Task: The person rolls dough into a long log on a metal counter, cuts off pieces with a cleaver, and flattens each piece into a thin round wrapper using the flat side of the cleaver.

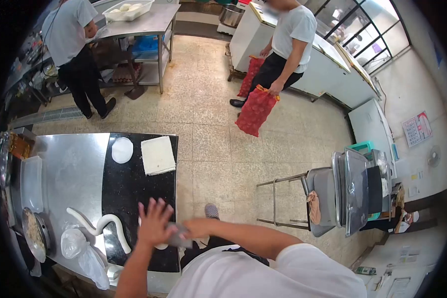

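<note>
My left hand [155, 223] is over the black part of the worktable with its fingers spread and nothing in it. Close beside it, my right hand [187, 229], blurred, grips a flat grey dough scraper [180, 239]. A small pale piece of dough [161, 246] shows partly below the hands. To the left, a long white rope of dough [115, 224] curves from the steel surface onto the black slab [134, 193]. Farther up the slab are a white round sheet [122, 150] and a pile of square pale sheets [158, 155].
Plastic bags [74, 243], a pan of pale crumbly food [33, 233] and a clear plastic container [31, 184] line the table's left side. Stacked chairs with metal trays [357, 193] stand right. One person carries red mesh sacks [257, 110]; another stands at a far table [154, 20].
</note>
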A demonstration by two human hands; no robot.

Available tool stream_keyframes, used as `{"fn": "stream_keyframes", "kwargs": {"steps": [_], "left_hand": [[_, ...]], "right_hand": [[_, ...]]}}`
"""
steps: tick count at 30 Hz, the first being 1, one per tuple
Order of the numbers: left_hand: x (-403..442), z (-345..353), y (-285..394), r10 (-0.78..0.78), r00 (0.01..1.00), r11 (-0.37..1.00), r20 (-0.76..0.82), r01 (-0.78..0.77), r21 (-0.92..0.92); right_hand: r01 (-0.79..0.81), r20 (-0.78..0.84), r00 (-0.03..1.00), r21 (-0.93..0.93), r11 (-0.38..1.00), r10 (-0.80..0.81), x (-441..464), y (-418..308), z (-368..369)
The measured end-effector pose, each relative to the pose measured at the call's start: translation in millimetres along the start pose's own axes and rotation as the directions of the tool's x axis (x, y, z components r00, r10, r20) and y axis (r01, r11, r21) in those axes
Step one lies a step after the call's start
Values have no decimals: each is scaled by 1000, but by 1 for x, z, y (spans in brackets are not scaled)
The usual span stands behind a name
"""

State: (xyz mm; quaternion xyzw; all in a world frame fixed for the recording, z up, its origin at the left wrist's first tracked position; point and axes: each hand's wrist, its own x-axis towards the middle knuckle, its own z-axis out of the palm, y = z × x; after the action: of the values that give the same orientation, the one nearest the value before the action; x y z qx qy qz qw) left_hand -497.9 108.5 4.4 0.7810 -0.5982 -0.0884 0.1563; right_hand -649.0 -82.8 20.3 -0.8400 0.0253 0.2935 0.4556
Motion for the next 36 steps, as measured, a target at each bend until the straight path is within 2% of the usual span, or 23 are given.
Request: {"fn": "stream_keyframes", "kwargs": {"steps": [1, 2, 3, 5, 6, 8, 11, 13, 14, 16, 17, 18, 20, 22, 23, 24, 26, 27, 29, 32, 34, 36], "left_hand": [[-17, 1, 18, 43, 984, 998, 174, -50, 37], [-34, 10, 32, 102, 991, 995, 90, -103, 1], [-34, 12, 36, 107, 988, 994, 108, -110, 22], [-25, 13, 31, 117, 985, 992, 129, -123, 36], [-17, 10, 24, 106, 989, 992, 105, -112, 51], [-8, -1, 6, 94, 991, 991, 92, -102, 86], [8, -8, -19, 26, 999, 996, 44, -30, 84], [14, -12, -25, -4, 1000, 997, 25, 2, 79], [6, -10, -17, -1, 1000, 997, 31, -2, 72], [-17, 0, 4, 19, 995, 1000, 97, -17, -22], [-34, 7, 19, 55, 990, 998, 126, -60, 32], [-38, 5, 38, 45, 990, 998, 131, -39, -48], [-29, 14, 36, 125, 988, 992, 93, -127, 11], [-10, 14, 17, 114, 991, 993, 70, -116, 32], [-3, 8, 3, 103, 993, 992, 48, -107, 72], [4, 3, -9, 97, 995, 995, -1, -97, 24], [23, -28, -25, 59, 997, 993, 59, -64, 97], [22, -27, -26, 36, 998, 995, 42, -40, 91], [3, -5, -13, 38, 997, 996, 64, -43, 73], [-28, 11, 31, 54, 996, 998, 66, -52, -33], [-19, 13, 30, 72, 994, 997, 85, -68, -46], [-5, 11, 13, 144, 986, 985, 88, -151, 79]], "right_hand": [[-16, 12, 1000, 0, 1000, 16, -18, 11, 28], [-37, 21, 999, 6, 999, 37, -28, 21, 49], [-47, 24, 999, 18, 999, 46, -30, 15, 47], [-238, -13, 971, 59, 970, 239, -37, -12, 36], [-243, -3, 970, 67, 968, 244, -32, -8, 31], [-210, -42, 977, -78, 975, 207, -3, -8, 8], [-187, -14, 982, -122, 975, 187, 20, -23, -28], [-245, 2, 969, -138, 960, 248, 28, -23, -24], [-252, 4, 967, -131, 959, 255, 16, -26, -15], [-158, 17, 987, 37, 987, 157, -19, -29, 6], [-168, 43, 985, 50, 985, 165, -29, -18, 30], [-181, 65, 982, 62, 982, 177, -35, -4, 49], [-237, 41, 971, 87, 968, 234, -39, -14, 46], [-327, -73, 942, 20, 945, 327, -35, -30, 19], [-295, -77, 953, -17, 955, 292, -25, -30, 13], [-244, -82, 968, -76, 967, 237, -10, -25, -2], [-231, -59, 972, -121, 965, 226, 24, -25, -22], [-204, -34, 979, -111, 973, 201, 23, -28, -5], [-136, -188, 975, -86, 987, 118, -2, -19, 13], [-221, -18, 975, -1, 975, 220, -40, 1, 55], [-337, -15, 942, -76, 939, 337, -49, -25, 37], [-348, -70, 936, -61, 935, 344, -38, -38, 14]]}}
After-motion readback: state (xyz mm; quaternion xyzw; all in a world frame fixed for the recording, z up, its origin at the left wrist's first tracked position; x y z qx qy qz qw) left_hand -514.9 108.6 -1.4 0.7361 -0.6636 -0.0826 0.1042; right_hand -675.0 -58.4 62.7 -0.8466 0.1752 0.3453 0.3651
